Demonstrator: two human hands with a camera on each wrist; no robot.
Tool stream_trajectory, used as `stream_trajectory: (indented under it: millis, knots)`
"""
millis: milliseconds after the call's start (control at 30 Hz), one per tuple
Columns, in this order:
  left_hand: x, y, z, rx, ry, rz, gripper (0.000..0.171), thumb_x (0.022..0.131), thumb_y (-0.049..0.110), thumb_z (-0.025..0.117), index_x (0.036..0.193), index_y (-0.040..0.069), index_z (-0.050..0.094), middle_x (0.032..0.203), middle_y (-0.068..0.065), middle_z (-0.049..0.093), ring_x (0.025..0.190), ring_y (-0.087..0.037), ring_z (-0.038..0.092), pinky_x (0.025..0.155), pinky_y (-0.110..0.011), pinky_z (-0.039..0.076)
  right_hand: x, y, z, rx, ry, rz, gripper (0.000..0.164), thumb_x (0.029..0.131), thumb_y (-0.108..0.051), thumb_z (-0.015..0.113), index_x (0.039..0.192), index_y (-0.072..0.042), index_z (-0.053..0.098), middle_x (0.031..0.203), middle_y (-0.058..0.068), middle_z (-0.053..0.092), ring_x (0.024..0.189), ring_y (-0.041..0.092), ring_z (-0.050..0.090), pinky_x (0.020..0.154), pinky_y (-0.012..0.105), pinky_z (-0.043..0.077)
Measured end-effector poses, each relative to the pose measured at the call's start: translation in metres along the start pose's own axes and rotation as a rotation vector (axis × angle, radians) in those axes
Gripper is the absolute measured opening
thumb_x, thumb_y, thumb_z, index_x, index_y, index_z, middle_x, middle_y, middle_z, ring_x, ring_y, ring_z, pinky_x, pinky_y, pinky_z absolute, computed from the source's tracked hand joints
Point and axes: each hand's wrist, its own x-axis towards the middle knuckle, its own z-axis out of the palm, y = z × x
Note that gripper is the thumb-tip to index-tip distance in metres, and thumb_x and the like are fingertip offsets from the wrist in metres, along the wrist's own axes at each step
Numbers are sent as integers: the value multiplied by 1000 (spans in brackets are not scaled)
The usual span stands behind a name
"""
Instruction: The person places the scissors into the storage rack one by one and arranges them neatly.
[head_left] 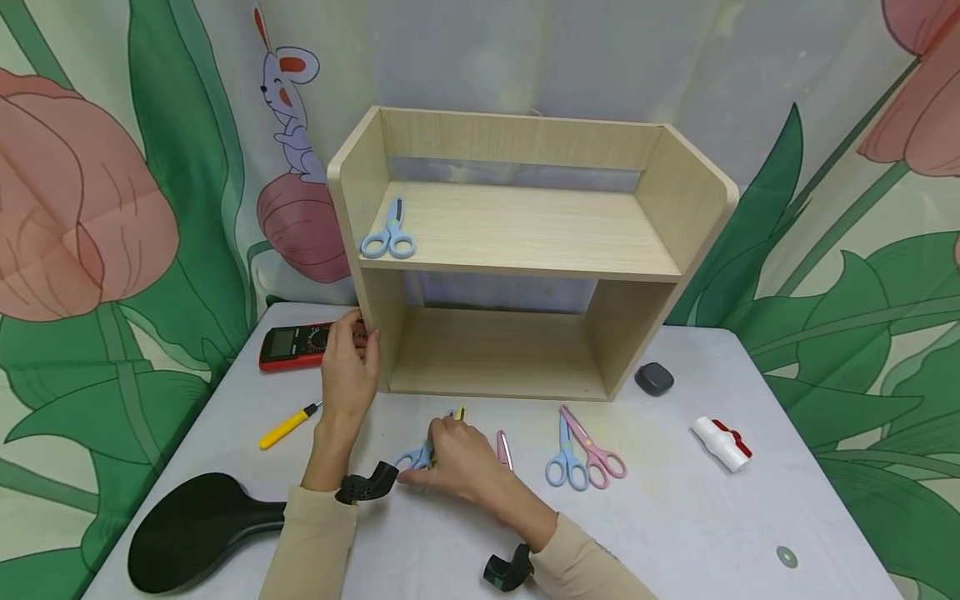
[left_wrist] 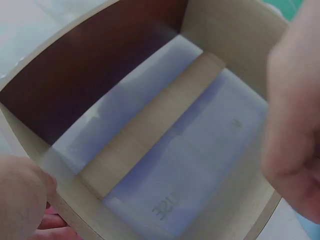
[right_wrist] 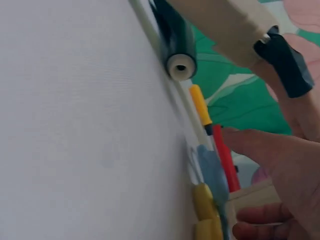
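My left hand (head_left: 348,367) is at the left side panel of a pale wooden shelf unit (head_left: 517,229), thumb near the panel's front edge. Its fingers overlap the right end of a red and black multimeter (head_left: 300,343); I cannot tell whether they grip it. In front of the shelf my right hand (head_left: 465,454) reaches down over blue-handled scissors (head_left: 415,457) on the table. In the right wrist view the thumb and fingers stand apart beside the blue handle (right_wrist: 212,172) and a yellow thing (right_wrist: 204,202). The hand partly hides both in the head view.
Light blue scissors (head_left: 393,233) lie on the upper shelf. Blue scissors (head_left: 564,467) and pink scissors (head_left: 600,458) cross on the table, near a slim pink thing (head_left: 503,450). Around them are a yellow-handled screwdriver (head_left: 283,429), black pan-like thing (head_left: 198,533), black block (head_left: 654,379) and white-and-red cylinder (head_left: 722,443).
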Motion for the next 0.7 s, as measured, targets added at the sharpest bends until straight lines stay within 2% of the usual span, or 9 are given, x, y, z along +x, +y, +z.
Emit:
stream_trajectory:
  millis: [100, 233, 367, 500, 700]
  knots:
    - [0, 0, 0, 0, 1, -3, 40, 100, 13, 60, 136, 2, 47, 118, -22, 55, 97, -31, 65, 82, -46, 61, -1, -1, 5, -53, -13, 3, 61, 67, -72, 77, 79, -15, 56, 70, -7, 52, 56, 8, 45, 50, 23, 38]
    - [0, 1, 0, 1, 5, -4, 40, 100, 13, 61, 136, 3, 47, 118, -22, 55, 97, -31, 65, 82, -46, 61, -3, -3, 7, -90, -13, 0, 59, 68, -69, 77, 77, -14, 58, 68, -5, 55, 54, 9, 46, 47, 25, 39]
    - [0, 1, 0, 2, 5, -7, 40, 100, 13, 61, 136, 3, 48, 118, -21, 55, 97, -31, 64, 82, -46, 61, -5, -3, 8, -98, -15, -14, 46, 75, -56, 75, 75, -13, 59, 68, -2, 57, 54, 9, 45, 47, 26, 39]
    - [0, 1, 0, 0, 5, -8, 39, 100, 14, 60, 136, 3, 48, 118, -21, 56, 96, -31, 65, 82, -46, 61, -6, -3, 5, -89, -6, -31, 33, 78, -39, 75, 73, -11, 59, 66, -2, 53, 54, 7, 41, 45, 23, 37]
    - [0, 1, -1, -12, 1, -8, 38, 100, 14, 60, 135, 3, 49, 118, -21, 55, 97, -31, 65, 82, -45, 61, -6, -3, -5, -50, -3, -6, 26, 77, -26, 73, 67, -14, 52, 62, -4, 47, 53, 8, 38, 42, 22, 32]
